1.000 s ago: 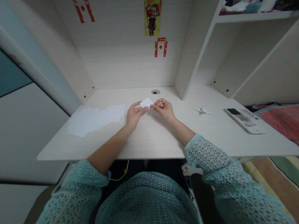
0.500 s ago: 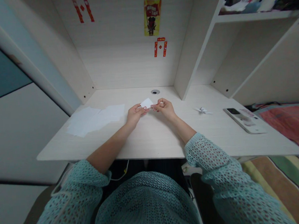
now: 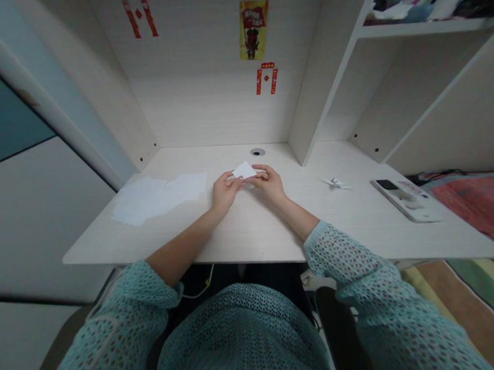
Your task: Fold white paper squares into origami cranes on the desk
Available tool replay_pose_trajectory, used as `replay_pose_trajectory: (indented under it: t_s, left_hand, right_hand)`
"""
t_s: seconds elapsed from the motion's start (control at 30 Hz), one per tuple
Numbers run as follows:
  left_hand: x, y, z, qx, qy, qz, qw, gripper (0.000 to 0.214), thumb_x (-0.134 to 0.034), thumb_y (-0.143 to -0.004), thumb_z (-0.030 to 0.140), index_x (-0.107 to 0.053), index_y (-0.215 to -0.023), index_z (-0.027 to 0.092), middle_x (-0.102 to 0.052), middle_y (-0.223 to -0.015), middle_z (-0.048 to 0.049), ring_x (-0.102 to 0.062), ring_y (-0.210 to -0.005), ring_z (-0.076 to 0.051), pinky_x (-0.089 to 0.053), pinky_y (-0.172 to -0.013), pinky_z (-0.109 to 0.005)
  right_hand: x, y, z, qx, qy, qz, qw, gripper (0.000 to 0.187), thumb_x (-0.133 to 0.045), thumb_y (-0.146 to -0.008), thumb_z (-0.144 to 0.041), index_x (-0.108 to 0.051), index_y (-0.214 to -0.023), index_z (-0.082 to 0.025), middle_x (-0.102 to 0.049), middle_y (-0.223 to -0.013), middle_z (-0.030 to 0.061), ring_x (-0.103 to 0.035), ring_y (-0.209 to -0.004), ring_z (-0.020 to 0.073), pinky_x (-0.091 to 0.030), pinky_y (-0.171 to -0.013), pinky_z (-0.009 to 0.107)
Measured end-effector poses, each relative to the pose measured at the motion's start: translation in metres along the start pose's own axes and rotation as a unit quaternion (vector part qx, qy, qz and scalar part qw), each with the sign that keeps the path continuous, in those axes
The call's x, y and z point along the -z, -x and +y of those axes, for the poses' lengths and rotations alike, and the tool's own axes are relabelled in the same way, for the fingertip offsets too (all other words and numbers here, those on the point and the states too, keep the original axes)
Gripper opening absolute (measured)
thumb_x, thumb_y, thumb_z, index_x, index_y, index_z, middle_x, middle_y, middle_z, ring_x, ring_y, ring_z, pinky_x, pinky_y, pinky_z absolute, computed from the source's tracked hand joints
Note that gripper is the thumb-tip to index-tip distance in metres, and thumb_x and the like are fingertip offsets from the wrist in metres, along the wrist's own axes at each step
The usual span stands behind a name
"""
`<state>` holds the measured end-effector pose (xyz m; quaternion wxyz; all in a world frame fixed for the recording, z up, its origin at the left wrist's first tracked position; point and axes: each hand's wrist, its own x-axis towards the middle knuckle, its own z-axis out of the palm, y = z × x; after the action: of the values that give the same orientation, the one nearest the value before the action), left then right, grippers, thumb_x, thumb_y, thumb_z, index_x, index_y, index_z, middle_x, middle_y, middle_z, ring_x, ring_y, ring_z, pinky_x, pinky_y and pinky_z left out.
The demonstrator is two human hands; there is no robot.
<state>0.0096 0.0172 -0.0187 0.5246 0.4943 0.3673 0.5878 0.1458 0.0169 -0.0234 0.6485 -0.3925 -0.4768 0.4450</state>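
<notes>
A small white piece of paper [image 3: 244, 170] is held just above the pale wooden desk [image 3: 250, 230], in the middle of it. My left hand [image 3: 223, 190] pinches the paper's left edge with closed fingers. On the right, my right hand [image 3: 268, 184] grips the same paper, fingers curled over its right edge. The two hands almost touch. Both forearms reach forward out of teal knitted sleeves.
Several loose white sheets [image 3: 155, 196] lie on the desk to the left. A small folded white paper figure [image 3: 335, 183] sits to the right, and a phone [image 3: 404, 198] lies further right. A cable hole [image 3: 257, 151] is behind the hands. Shelf walls [image 3: 319, 73] rise at the right.
My right hand has moved left and closed in on the paper, and the two hands now sit closer together. The paper has tilted slightly.
</notes>
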Motion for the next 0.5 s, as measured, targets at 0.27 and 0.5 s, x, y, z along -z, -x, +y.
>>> replay_pose_trajectory:
  t_s: [0.27,0.5]
  left_hand:
    - [0.0024,-0.0015,-0.0028,-0.015,-0.023,-0.004,1.000,0.035,-0.072,-0.066,0.029,-0.058,-0.095,0.016,-0.070,-0.076,-0.0050,-0.068,-0.072,-0.019,-0.053,-0.074,-0.032]
    - [0.0016,-0.0020,-0.0034,-0.015,-0.004,-0.012,1.000,0.034,-0.072,-0.065,0.028,-0.057,-0.093,0.016,-0.070,-0.075,-0.0049,-0.069,-0.071,-0.019,-0.054,-0.076,-0.033]
  right_hand:
    - [-0.0012,0.0010,0.0006,0.003,0.008,-0.003,1.000,0.053,-0.081,-0.048,-0.037,-0.059,-0.093,-0.021,-0.069,-0.071,0.0002,-0.064,-0.067,0.0163,-0.051,-0.068,0.031]
    - [-0.0005,-0.0014,0.0014,-0.017,0.020,0.027,0.999,0.046,-0.082,-0.046,-0.036,-0.062,-0.084,-0.020,-0.065,-0.060,-0.0025,-0.060,-0.057,0.0134,-0.049,-0.064,0.029]
